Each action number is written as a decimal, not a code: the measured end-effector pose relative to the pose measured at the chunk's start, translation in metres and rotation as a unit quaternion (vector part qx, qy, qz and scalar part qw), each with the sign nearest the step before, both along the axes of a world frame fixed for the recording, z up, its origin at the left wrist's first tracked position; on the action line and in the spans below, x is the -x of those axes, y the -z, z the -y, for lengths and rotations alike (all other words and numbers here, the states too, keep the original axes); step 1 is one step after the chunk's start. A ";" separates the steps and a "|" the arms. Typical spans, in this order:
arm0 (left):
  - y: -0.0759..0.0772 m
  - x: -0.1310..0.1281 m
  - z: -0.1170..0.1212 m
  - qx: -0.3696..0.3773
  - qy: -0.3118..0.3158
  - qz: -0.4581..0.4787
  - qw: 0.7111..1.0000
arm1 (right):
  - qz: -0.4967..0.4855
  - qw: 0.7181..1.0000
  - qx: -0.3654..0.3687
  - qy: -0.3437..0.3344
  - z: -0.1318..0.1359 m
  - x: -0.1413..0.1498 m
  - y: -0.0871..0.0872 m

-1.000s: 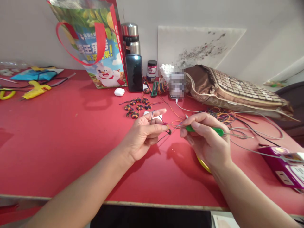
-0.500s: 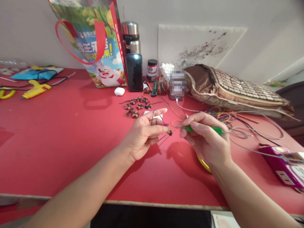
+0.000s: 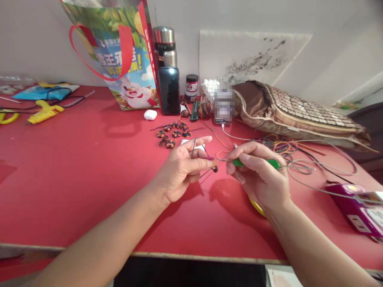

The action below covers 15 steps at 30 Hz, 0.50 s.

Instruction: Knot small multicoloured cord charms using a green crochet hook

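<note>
Left hand (image 3: 182, 171): grip pinching small yarn piece (image 3: 215, 169) between thumb and fingers, strand looped over forefinger. Right hand (image 3: 266, 173): grip closed round green-handled tool (image 3: 273, 164), thin shaft reaching to the yarn piece; tip contact unclear. Both above red tabletop (image 3: 89, 179). Beyond left hand, patterned yarn knots (image 3: 170, 144); beyond right, tangled yarn (image 3: 273, 143).

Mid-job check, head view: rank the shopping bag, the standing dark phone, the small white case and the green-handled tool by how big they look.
1. Shopping bag
2. Standing dark phone
3. Small white case
Unranked: green-handled tool; the right hand partly covers it and it sits nearer the camera.
</note>
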<state>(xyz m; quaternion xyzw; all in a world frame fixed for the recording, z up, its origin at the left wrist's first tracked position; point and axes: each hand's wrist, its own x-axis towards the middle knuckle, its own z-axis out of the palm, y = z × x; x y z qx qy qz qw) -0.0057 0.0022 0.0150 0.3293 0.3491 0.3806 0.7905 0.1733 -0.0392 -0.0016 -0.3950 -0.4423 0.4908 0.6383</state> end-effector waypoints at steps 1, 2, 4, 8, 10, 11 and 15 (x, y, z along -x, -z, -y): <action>0.000 0.000 0.000 0.000 0.000 -0.001 1.000 | 0.001 1.000 0.001 -0.001 0.000 0.000 0.000; 0.000 0.000 0.000 0.001 -0.002 -0.002 1.000 | 0.003 1.000 0.002 -0.002 0.000 0.001 0.001; -0.001 0.001 0.001 0.000 -0.007 -0.005 1.000 | 0.008 1.000 0.003 -0.005 0.000 0.004 0.002; 0.000 0.001 0.002 -0.024 -0.020 -0.008 0.999 | 0.006 0.999 -0.017 -0.028 0.000 0.007 0.011; 0.000 0.000 0.002 -0.034 -0.030 -0.014 0.999 | 0.019 0.998 -0.031 -0.046 0.000 0.007 0.018; -0.001 0.000 0.003 -0.038 -0.034 -0.018 0.999 | 0.031 0.998 -0.036 -0.052 0.000 0.006 0.021; -0.004 0.000 0.004 -0.055 -0.045 -0.026 0.997 | 0.042 0.998 -0.041 -0.035 -0.001 0.003 0.029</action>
